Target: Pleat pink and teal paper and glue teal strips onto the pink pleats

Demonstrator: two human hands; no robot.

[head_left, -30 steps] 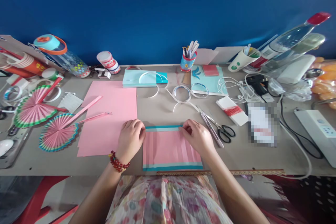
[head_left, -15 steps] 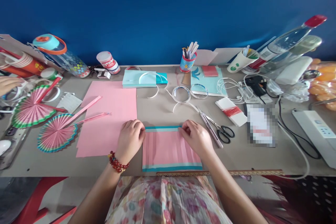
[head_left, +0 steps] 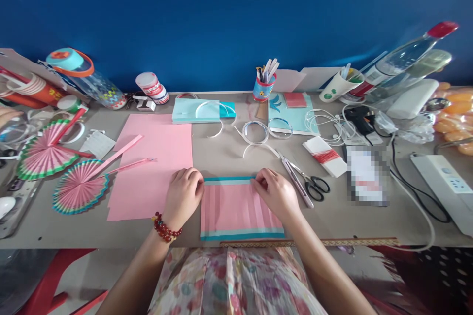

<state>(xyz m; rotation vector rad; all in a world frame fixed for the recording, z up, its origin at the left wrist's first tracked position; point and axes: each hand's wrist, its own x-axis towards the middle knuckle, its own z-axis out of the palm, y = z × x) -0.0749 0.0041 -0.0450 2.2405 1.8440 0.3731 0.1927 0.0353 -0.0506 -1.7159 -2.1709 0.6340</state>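
A pink sheet of paper with blue strips along its far and near edges lies flat in front of me, with faint upright creases. My left hand is closed at its far left corner, fingertips curled on the edge. At the far right corner my right hand pinches the edge between thumb and fingers. Under my left hand and beyond it lie larger pink sheets. Two folded paper fans, one blue-edged and one green-edged, rest to the left.
Scissors and a pale pink cutter-like tool lie right of my right hand. White strips of tape, a pen cup, and a power strip stand farther off. Another person's hand is at the far left.
My hands and the pink paper stay in place. At the far left, the other person's hand has drawn back toward the frame's edge.
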